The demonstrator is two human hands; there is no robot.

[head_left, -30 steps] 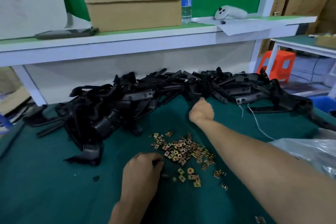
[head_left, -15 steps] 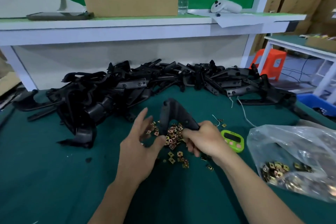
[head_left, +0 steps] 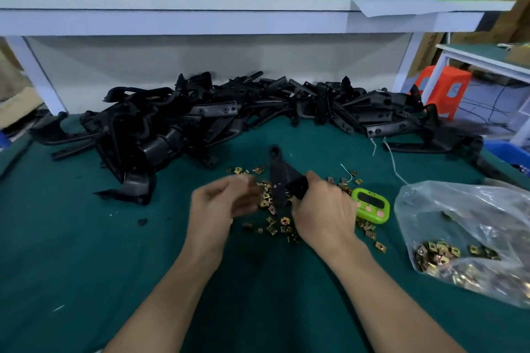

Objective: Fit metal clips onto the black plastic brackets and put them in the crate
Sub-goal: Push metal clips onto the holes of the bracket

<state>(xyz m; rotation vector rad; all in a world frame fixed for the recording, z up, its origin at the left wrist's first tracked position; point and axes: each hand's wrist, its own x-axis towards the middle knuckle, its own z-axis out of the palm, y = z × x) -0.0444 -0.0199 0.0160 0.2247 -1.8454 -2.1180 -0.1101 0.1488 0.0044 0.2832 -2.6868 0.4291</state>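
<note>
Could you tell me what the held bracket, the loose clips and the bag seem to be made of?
The bracket in the right hand looks like moulded black plastic, matt with faint sheen. The clips look like thin stamped metal, yellowish plating that glints. The bag seems clear plastic film: crinkled, glossy, contents showing through.
</note>
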